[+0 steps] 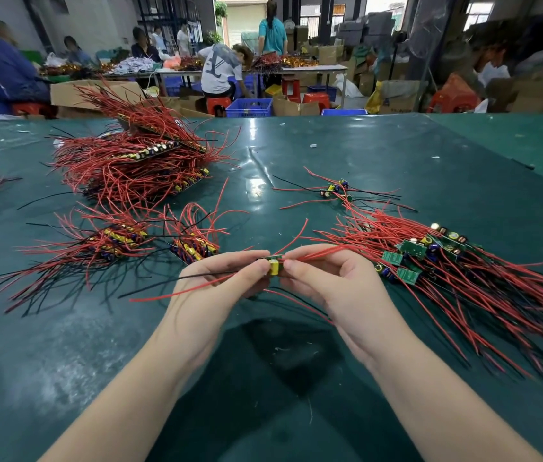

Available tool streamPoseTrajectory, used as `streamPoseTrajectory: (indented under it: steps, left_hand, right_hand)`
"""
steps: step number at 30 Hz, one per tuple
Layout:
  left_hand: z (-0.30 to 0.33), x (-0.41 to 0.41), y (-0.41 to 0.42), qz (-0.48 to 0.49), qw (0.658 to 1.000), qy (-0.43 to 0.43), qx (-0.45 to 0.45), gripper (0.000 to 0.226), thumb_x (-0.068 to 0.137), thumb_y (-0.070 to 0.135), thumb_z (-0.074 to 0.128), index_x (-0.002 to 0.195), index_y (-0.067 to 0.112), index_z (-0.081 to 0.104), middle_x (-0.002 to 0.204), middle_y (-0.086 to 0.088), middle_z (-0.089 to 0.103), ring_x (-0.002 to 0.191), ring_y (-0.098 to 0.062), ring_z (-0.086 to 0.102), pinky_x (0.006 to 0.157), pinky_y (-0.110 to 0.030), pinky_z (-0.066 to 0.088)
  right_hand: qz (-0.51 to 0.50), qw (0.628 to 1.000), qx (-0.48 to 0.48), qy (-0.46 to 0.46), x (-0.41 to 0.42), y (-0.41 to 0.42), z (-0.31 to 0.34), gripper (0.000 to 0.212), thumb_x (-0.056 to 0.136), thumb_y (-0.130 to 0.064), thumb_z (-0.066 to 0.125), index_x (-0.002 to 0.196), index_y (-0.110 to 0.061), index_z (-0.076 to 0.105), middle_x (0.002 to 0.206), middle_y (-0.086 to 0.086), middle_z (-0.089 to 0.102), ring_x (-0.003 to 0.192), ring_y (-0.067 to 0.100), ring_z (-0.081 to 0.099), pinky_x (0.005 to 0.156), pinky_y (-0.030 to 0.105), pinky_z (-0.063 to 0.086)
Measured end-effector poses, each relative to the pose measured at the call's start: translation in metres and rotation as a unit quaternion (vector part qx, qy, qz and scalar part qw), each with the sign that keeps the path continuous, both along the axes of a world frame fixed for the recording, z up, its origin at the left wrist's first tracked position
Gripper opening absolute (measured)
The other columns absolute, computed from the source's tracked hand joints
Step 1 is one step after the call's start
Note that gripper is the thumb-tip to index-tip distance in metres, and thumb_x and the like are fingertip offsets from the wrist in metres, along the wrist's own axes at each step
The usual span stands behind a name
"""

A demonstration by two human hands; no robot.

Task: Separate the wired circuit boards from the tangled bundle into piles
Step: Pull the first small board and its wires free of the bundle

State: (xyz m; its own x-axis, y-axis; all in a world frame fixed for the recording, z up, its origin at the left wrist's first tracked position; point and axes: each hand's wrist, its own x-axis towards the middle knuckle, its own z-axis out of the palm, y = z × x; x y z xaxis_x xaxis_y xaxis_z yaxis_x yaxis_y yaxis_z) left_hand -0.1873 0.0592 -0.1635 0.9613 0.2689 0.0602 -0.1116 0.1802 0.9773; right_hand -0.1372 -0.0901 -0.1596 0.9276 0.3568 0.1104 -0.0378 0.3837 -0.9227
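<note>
1. Above the bench's (396, 155) near edge, the left hand (216, 285) and right hand (326, 281) each pinch an end of one small circuit board (275, 266).
2. A tangled bundle (446, 261) lies toward the right edge.
3. Sorted piles (120, 241) sit left.
4. A big heap (136, 161) lies toward the far-left corner.

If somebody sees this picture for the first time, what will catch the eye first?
Probably the two hands, left hand and right hand, pinching one small circuit board between them at the centre. Next, the big heap of red-wired boards at far left, and the tangled bundle at right on the green table.
</note>
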Motion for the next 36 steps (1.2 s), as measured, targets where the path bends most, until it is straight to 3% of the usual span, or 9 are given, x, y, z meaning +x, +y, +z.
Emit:
streamPoseTrajectory:
  steps: [3, 7, 12, 17, 21, 27, 31, 36]
  left_hand:
    - [0.0017, -0.0007, -0.0015, -0.005, 0.998, -0.026, -0.054, 0.024, 0.061, 0.017, 0.073, 0.083, 0.01, 0.079, 0.087, -0.011, 0.075, 0.081, -0.017, 0.07, 0.074, -0.023, 0.057]
    - [0.0027, 0.0005, 0.0009, -0.033, 0.996, -0.018, -0.077, 0.024, 0.06, 0.017, 0.072, 0.082, 0.012, 0.079, 0.086, -0.009, 0.075, 0.078, -0.014, 0.07, 0.07, -0.02, 0.056]
    - [0.0052, -0.0009, 0.0016, -0.045, 0.996, -0.012, -0.081, 0.028, 0.057, 0.021, 0.074, 0.083, 0.013, 0.08, 0.086, -0.009, 0.075, 0.077, -0.013, 0.07, 0.067, -0.019, 0.055]
    - [0.0079, -0.0007, 0.0023, -0.037, 0.995, -0.002, -0.098, 0.029, 0.057, 0.024, 0.074, 0.084, 0.014, 0.08, 0.086, -0.007, 0.075, 0.079, -0.013, 0.071, 0.067, -0.019, 0.055]
    - [0.0064, -0.0005, 0.0032, -0.044, 0.993, 0.004, -0.11, 0.025, 0.06, 0.021, 0.072, 0.083, 0.013, 0.08, 0.084, -0.007, 0.075, 0.078, -0.014, 0.072, 0.067, -0.018, 0.055]
    - [0.0052, 0.0002, 0.0023, -0.055, 0.993, 0.002, -0.108, 0.025, 0.059, 0.019, 0.073, 0.081, 0.012, 0.08, 0.083, -0.007, 0.075, 0.076, -0.013, 0.072, 0.068, -0.019, 0.056]
    - [0.0043, 0.0016, 0.0029, -0.045, 0.993, 0.009, -0.108, 0.024, 0.061, 0.019, 0.072, 0.083, 0.012, 0.08, 0.084, -0.008, 0.075, 0.078, -0.014, 0.072, 0.067, -0.019, 0.055]
    - [0.0055, 0.0017, 0.0039, -0.047, 0.99, 0.011, -0.131, 0.026, 0.06, 0.02, 0.072, 0.083, 0.011, 0.08, 0.083, -0.008, 0.075, 0.077, -0.015, 0.072, 0.065, -0.018, 0.055]
  right_hand:
    - [0.02, 0.999, 0.029, 0.039, 0.0011, -0.0006, 0.0006, 0.013, 0.08, 0.009, 0.067, 0.08, -0.004, 0.071, 0.084, 0.014, 0.074, 0.081, 0.024, 0.072, 0.075, 0.027, 0.057]
    - [0.055, 0.992, 0.065, 0.093, 0.0023, -0.0008, 0.0034, 0.009, 0.065, -0.003, 0.072, 0.072, -0.009, 0.076, 0.081, 0.013, 0.074, 0.076, 0.02, 0.073, 0.068, 0.023, 0.056]
    - [0.085, 0.977, 0.081, 0.181, 0.0039, -0.0032, 0.0041, 0.011, 0.063, 0.001, 0.072, 0.067, -0.009, 0.076, 0.08, 0.015, 0.074, 0.072, 0.021, 0.073, 0.062, 0.023, 0.057]
    - [0.066, 0.983, 0.094, 0.142, 0.0056, -0.003, 0.0067, 0.014, 0.066, -0.005, 0.071, 0.079, -0.008, 0.074, 0.086, 0.016, 0.074, 0.075, 0.023, 0.073, 0.065, 0.025, 0.058]
    - [0.03, 0.99, 0.083, 0.105, 0.0057, -0.0035, 0.0064, 0.01, 0.065, -0.001, 0.071, 0.069, -0.01, 0.076, 0.079, 0.015, 0.072, 0.072, 0.024, 0.072, 0.064, 0.025, 0.057]
    - [0.017, 0.99, 0.062, 0.129, 0.0059, -0.0055, 0.0055, 0.009, 0.064, 0.001, 0.072, 0.067, -0.006, 0.076, 0.078, 0.017, 0.072, 0.069, 0.023, 0.072, 0.062, 0.024, 0.057]
    - [0.022, 0.988, 0.086, 0.126, 0.0057, -0.0049, 0.0064, 0.02, 0.075, 0.008, 0.067, 0.069, -0.009, 0.076, 0.081, 0.018, 0.071, 0.073, 0.023, 0.072, 0.065, 0.025, 0.057]
    - [0.021, 0.99, 0.104, 0.097, 0.0063, -0.0051, 0.0089, 0.011, 0.066, -0.002, 0.071, 0.073, -0.009, 0.077, 0.079, 0.017, 0.072, 0.073, 0.023, 0.072, 0.066, 0.025, 0.057]
